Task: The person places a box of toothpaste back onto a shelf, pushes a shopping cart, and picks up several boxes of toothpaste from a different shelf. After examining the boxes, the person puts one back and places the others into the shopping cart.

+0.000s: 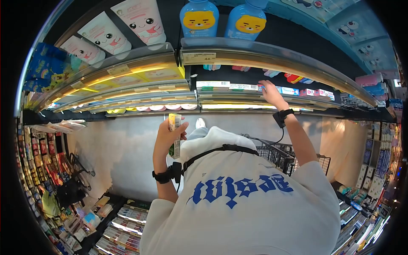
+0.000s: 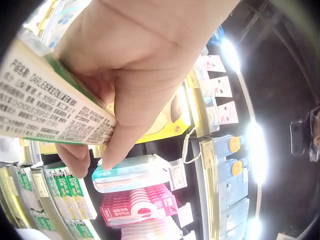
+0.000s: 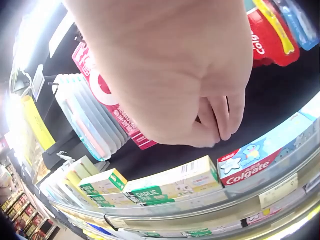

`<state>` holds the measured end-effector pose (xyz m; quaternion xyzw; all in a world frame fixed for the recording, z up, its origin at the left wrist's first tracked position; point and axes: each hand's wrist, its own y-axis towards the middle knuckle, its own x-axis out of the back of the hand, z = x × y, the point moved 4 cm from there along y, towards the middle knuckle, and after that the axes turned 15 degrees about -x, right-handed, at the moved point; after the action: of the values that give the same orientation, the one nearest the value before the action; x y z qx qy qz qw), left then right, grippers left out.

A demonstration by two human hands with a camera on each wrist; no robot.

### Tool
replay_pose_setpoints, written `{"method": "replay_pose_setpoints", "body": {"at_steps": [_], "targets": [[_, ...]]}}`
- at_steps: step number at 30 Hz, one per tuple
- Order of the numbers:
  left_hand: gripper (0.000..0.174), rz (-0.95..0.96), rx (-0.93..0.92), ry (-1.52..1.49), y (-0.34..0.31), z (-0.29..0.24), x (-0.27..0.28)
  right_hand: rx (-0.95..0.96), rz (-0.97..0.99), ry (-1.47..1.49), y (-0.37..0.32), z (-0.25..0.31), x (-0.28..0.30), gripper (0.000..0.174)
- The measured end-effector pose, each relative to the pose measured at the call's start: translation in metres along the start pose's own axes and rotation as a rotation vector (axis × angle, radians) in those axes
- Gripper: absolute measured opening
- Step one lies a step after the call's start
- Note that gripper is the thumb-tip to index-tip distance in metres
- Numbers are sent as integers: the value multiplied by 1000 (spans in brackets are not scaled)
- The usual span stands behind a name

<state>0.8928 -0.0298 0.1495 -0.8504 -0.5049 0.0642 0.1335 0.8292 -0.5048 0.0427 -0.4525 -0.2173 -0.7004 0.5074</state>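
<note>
My left hand (image 1: 167, 135) grips a toothpaste box (image 2: 50, 102) with white, green and yellow faces. Printed ingredient text and the name Darlie face the left wrist camera, and the thumb presses along the box's edge. Out over a shelf reaches my right hand (image 1: 273, 96), its fingers bent downward close together with nothing visible between them. Just below its fingertips, in the right wrist view, lie a Darlie toothpaste box (image 3: 172, 187) and a red and blue Colgate box (image 3: 260, 159) side by side along the shelf front.
Above that shelf juts an upper one (image 1: 276, 51) carrying blue bottles (image 1: 199, 21) and pale tubes (image 1: 140, 23). Pink toothbrush packs (image 3: 97, 75) hang behind the right hand. A black wire shopping cart (image 1: 272, 155) stands right of the person's body.
</note>
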Motion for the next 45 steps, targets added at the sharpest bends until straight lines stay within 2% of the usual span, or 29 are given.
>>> {"method": "replay_pose_setpoints", "body": {"at_steps": [3, 5, 10, 18, 31, 37, 39, 40, 42, 43, 45], "targets": [[47, 20, -22, 18, 8, -1, 1, 42, -24, 26, -4, 13, -5, 42], [47, 34, -23, 31, 11, 0, 1, 139, -56, -83, -9, 28, -6, 44], [49, 81, -19, 2, 14, -9, -3, 129, -69, -135, -2, 36, -23, 44], [47, 56, -22, 15, 11, -12, -2, 119, -61, -263, 5, 34, -35, 35], [47, 79, -19, 42, 15, -6, 0, 107, -63, -268, 6, 39, -33, 35], [45, 133, -33, 25, 23, -8, -8, 107, -59, -169, 0, 38, -30, 45], [41, 162, -52, 43, 26, -13, -12, 204, -208, -107, -11, 46, -17, 43], [37, 191, -71, 55, 27, -17, -17, 199, -211, -101, -21, 55, -8, 43], [33, 221, -95, 35, 30, -25, -29, 60, -131, 34, -48, 71, 16, 38], [29, 248, -116, 11, 33, -30, -37, 53, -141, 41, -59, 74, 20, 38], [27, 336, -180, 33, 46, -34, -57, 35, 131, 222, -85, 78, 14, 48]]}}
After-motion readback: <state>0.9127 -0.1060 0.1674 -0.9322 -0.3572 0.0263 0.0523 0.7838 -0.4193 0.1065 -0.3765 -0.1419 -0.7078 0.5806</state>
